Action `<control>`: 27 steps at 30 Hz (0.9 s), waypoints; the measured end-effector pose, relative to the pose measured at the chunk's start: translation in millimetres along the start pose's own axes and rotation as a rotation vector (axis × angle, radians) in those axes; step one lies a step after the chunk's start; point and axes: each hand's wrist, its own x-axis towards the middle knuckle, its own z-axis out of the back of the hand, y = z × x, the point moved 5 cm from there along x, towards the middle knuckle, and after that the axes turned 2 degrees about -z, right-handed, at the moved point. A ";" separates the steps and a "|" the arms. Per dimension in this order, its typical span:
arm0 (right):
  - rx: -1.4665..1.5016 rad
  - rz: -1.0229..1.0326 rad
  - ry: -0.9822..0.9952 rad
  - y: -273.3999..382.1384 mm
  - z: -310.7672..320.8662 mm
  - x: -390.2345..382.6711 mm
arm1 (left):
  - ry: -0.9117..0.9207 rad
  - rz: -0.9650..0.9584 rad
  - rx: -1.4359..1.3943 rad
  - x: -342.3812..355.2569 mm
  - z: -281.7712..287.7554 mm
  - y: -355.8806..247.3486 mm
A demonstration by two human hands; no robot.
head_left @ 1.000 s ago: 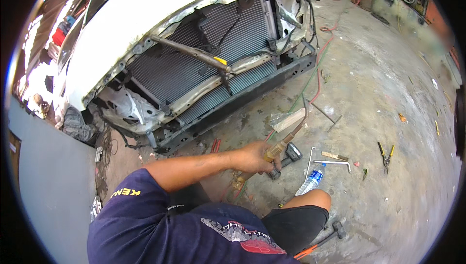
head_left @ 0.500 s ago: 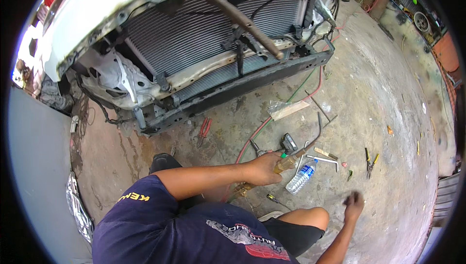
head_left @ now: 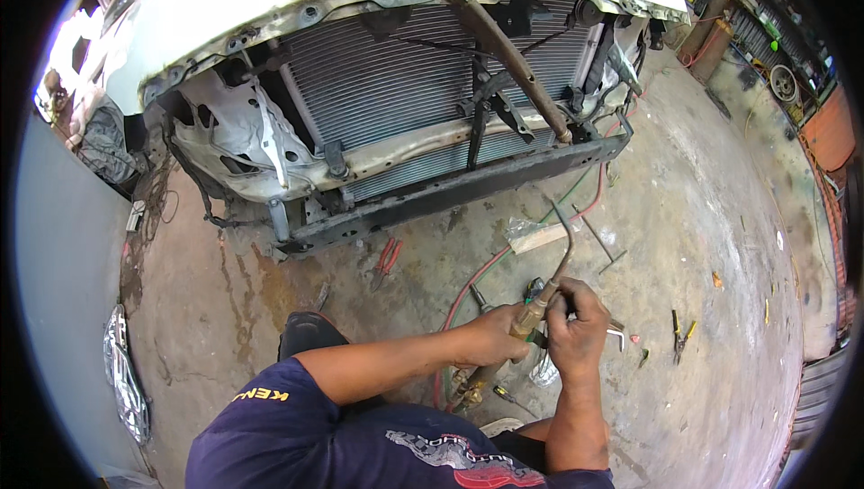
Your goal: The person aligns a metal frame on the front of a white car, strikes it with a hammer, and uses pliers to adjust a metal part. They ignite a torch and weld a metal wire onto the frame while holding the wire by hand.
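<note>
The torch (head_left: 531,314) has a dull brass body and a thin dark metal tube. The concrete floor (head_left: 711,219) looks rough and stained. The radiator (head_left: 396,75) is matt ribbed metal.

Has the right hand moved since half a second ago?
Yes. The right hand has come up from low beside the knee, past the plastic bottle on the floor, onto the brass torch that the left hand grips.

Brass welding torch (head_left: 531,314) held in both hands, angled up-right; thin curved dark nozzle tube points toward car front. Red and green hoses (head_left: 468,296) trail off across concrete floor.
</note>
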 end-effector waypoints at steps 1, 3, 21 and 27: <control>-0.057 0.015 0.017 5.4 -0.1 4.6 | 0.014 0.037 -0.068 -2.1 0.0 1.3; 0.029 0.029 0.165 5.0 -6.2 11.5 | 0.029 0.066 -0.083 -13.1 -2.9 -16.8; 0.894 -0.457 1.259 -23.9 -83.6 -110.4 | -0.589 -0.388 -0.575 -57.0 41.0 -71.6; 0.432 -0.183 1.151 -56.9 -64.5 -79.1 | -0.765 -0.318 -0.605 -58.7 49.2 -45.4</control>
